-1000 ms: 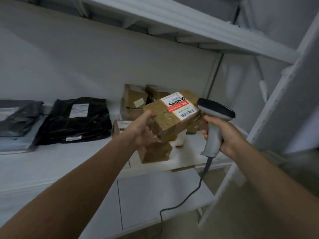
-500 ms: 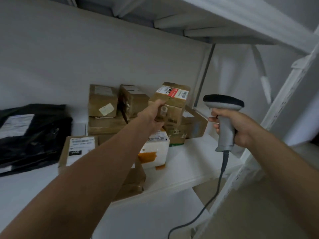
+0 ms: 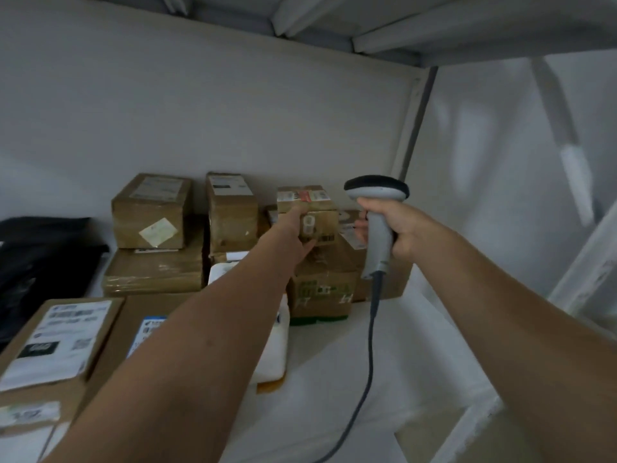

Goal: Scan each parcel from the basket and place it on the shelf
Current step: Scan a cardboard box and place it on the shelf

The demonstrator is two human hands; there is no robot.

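Observation:
A small brown cardboard parcel (image 3: pixel 309 200) with a red and white label on top sits on the stack of boxes at the back of the white shelf (image 3: pixel 384 362). My left hand (image 3: pixel 295 233) reaches far forward and grips this parcel at its near face. My right hand (image 3: pixel 399 228) holds a grey barcode scanner (image 3: pixel 377 208) upright by its handle, just right of the parcel, with its cable hanging down. The basket is out of view.
Several brown boxes (image 3: pixel 152 212) stand stacked against the back wall, and a green-printed box (image 3: pixel 322 294) sits under the parcel. Labelled cartons (image 3: pixel 63 335) lie at the near left. A black poly bag (image 3: pixel 40 259) lies far left. A shelf post (image 3: pixel 417 128) rises at the right.
My left hand has carried the parcel away from the scanner and onto the stack at the back of the shelf. The view has moved closer to the shelf; the scanner stays raised.

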